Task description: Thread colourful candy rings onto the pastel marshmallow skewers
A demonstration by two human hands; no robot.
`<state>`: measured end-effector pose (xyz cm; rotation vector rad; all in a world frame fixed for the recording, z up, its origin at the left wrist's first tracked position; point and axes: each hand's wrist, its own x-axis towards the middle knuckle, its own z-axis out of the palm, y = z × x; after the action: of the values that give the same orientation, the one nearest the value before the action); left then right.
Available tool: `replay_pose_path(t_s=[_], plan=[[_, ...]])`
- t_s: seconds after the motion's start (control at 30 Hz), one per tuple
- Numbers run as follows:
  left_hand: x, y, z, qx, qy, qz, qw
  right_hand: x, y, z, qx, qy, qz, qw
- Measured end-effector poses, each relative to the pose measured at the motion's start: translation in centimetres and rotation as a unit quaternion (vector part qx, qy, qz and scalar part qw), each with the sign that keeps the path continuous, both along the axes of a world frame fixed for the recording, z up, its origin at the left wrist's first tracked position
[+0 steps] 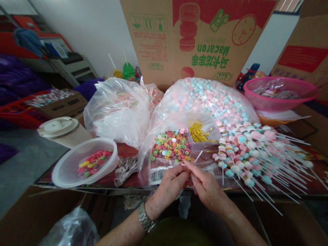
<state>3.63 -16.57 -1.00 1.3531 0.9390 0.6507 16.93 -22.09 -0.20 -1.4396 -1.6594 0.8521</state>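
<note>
Pinching a thin, straight white stick (pixel 198 156) just in front of the dark red surface (pixel 126 150), fingertips of left hand (pixel 172 182) and right hand (pixel 208 186) meeting. Pressing thumb and fingers together in each grip, seemingly around the stick; impossible to tell exactly which fingers bear on it behind the knuckles. Slanting up past the right forefinger at the top; showing small bright-coloured pieces (pixel 185 186) below, between the hands, too covered to make out.

Lying just beyond: multicoloured small rings (pixel 171 145) in a large clear plastic bag (pixel 160 111), beside a clear plastic box (pixel 200 147) of shiny gold ties (pixel 198 131).

Should feel light, smooth and fairly stiff as a stick, prone to turning between fingertips; best held by a bare stretch of shaft. Probably dry and brittle as rings: best taken lightly by the outer rim, without squeezing.
</note>
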Motion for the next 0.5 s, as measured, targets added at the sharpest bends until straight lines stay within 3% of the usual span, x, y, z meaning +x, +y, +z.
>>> replay_pose_path(t_s=[0.17,0.27,0.37,0.43,0.5], plan=[[-1.3,-0.3,-0.1,0.041,-0.002,-0.09,0.995,-0.3,0.1,-1.1,-0.012,-0.048,-0.037,0.998],[-1.3,-0.6,-0.5,-0.042,-0.052,-0.022,0.998,-1.2,-0.4,-2.2,0.04,-0.047,-0.089,0.994],[-1.1,-0.6,-0.6,-0.175,-0.143,0.047,0.973,-1.9,-1.1,-2.7,0.091,0.072,-0.19,0.975],[-1.4,-0.5,-0.5,-0.274,-0.177,-0.001,0.945,-1.7,-1.5,-2.1,0.083,0.124,-0.146,0.978],[-1.7,-0.5,-0.5,-0.358,-0.181,-0.1,0.911,-0.8,-1.8,-1.0,0.065,0.118,-0.015,0.991]])
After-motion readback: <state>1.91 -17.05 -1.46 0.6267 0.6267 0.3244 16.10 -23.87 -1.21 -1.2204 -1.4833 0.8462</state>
